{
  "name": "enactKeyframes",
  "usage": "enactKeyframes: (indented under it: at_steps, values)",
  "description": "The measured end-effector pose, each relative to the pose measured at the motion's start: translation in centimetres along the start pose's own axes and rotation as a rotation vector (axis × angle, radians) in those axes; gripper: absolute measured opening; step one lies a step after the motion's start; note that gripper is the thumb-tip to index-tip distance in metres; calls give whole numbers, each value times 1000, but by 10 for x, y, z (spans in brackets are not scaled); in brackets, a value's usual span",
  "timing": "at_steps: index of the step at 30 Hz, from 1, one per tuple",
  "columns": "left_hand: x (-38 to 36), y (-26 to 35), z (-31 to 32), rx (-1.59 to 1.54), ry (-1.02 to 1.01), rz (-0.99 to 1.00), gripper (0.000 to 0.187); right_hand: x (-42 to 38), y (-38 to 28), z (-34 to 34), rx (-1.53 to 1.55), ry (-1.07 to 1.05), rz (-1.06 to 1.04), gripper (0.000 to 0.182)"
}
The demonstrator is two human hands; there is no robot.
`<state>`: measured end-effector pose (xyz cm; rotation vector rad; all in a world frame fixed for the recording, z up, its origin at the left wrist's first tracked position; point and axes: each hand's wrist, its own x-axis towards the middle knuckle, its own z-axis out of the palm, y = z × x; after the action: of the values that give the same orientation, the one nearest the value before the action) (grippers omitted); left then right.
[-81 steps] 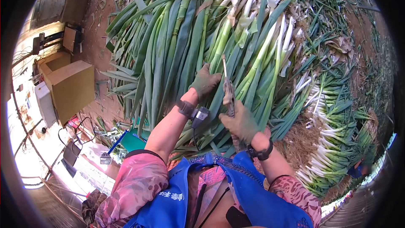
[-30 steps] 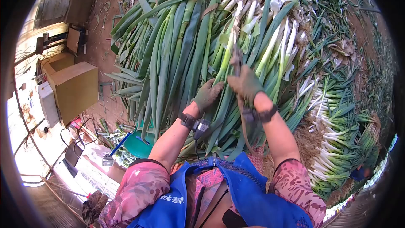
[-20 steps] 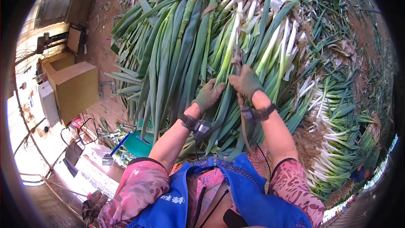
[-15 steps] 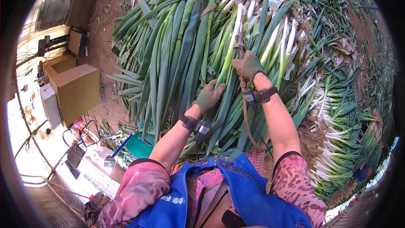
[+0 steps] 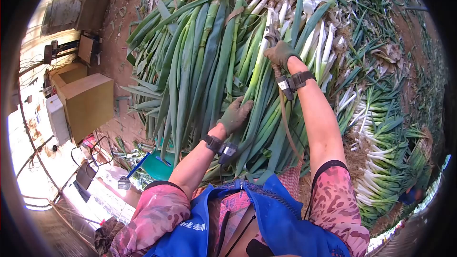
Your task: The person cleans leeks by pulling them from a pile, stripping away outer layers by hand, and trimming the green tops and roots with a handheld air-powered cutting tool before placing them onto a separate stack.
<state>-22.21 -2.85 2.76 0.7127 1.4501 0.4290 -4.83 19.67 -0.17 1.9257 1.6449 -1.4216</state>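
My gloved left hand [image 5: 236, 115] is closed around the green leaves of a leek [image 5: 252, 96] in the middle of the view. Farther up, my gloved right hand [image 5: 282, 53] grips a metal tool [image 5: 272, 35] with a hose [image 5: 286, 126] trailing down from it. The tool's tip lies against the leek's white stalk, near its roots. Around both hands spreads a large pile of leeks [image 5: 195, 66], with leaves hanging toward me. Both wrists carry dark bands with small devices.
On the right lies a long row of leeks [image 5: 381, 162] with white stalks and roots. At left stand a yellowish box [image 5: 88, 102] and a white box [image 5: 57, 119]. A green basin [image 5: 158, 164] is near my left forearm. Loose leaves cover the ground at upper right.
My right hand and the tool have moved up along the stalk toward the roots. My left hand has shifted slightly down and stays on the leaves.
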Motion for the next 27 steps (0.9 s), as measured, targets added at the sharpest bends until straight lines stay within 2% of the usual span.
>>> enactKeyframes:
  at_steps: [2,5,8,12,15,16,17,19,20,21,23,24,25,26,27]
  values:
    - [-2,4,2,-7,-16,7,53,-4,6,-8,121,-9,97,43]
    - [4,-19,10,-1,-18,49,53,-15,3,-5,-23,45,-10,44]
    - [10,-30,13,11,-19,63,53,-13,1,-10,96,-81,133,43]
    - [5,-24,10,16,-9,59,53,-17,4,-8,21,51,-32,38]
    - [6,-30,16,85,16,85,50,-26,-5,-16,23,-94,94,38]
    - [8,-31,17,114,30,100,49,-24,-2,-10,31,-65,86,44]
    - [3,-18,20,143,-10,106,48,-32,-2,-10,-9,-86,36,50]
    - [-9,5,32,200,-87,110,46,-18,19,9,-276,49,-57,48]
    - [-3,-2,38,138,-171,179,46,-28,20,-1,-225,71,-11,46]
    - [0,-9,38,227,-190,193,46,-38,22,-17,-190,-43,122,57]
    - [-1,12,35,402,-222,229,47,-45,45,-19,-81,-56,210,54]
    - [10,22,24,503,-262,225,48,-46,62,-14,-44,7,218,52]
    - [24,34,14,686,-124,275,46,-48,75,-10,-7,74,223,50]
    - [29,49,6,699,205,246,54,-55,80,-11,68,77,241,50]
    - [57,51,-8,735,451,379,58,-64,82,-11,143,80,257,50]
